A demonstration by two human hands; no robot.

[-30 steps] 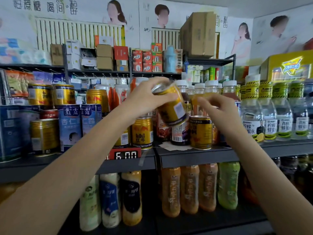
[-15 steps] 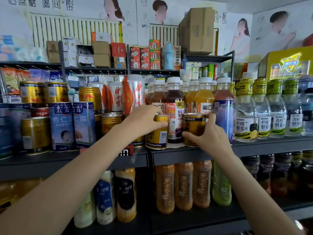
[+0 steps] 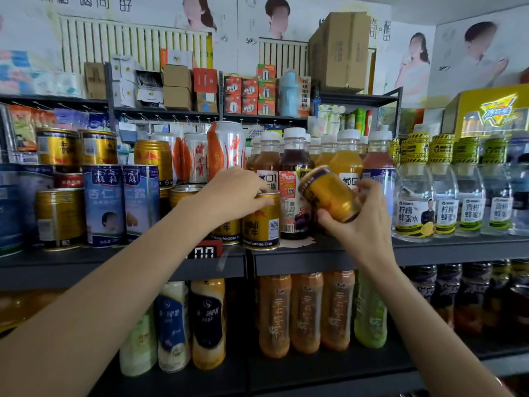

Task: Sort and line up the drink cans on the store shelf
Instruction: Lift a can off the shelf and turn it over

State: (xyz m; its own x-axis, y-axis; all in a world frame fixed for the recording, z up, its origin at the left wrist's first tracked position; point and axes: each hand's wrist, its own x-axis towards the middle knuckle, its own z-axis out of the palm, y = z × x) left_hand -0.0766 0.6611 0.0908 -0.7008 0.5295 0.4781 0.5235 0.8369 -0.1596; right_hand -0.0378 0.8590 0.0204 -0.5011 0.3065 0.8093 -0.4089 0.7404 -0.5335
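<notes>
Cans of the gold energy drink are what I'm sorting, and one of them, the tilted can [image 3: 329,193], is up in my right hand [image 3: 363,222], lifted off the shelf [image 3: 429,250]. My right fingers curl round its lower half, gripping it. Its long axis leans, top toward the upper left and base toward my palm, so it has to come upright before it can stand.

My landmark is the standing can [image 3: 261,220] at the shelf's front edge. My left hand [image 3: 234,193] rests over its top, fingers bent down round the rim, holding it steady. The tilted can hangs to the right of it and higher, with a dark juice bottle [image 3: 293,184] standing behind the gap between them.

I judge the free spot is just right of the standing can, in front of that bottle. My right hand is the nearer one to it; the move is down and left while rolling the can vertical.
</notes>
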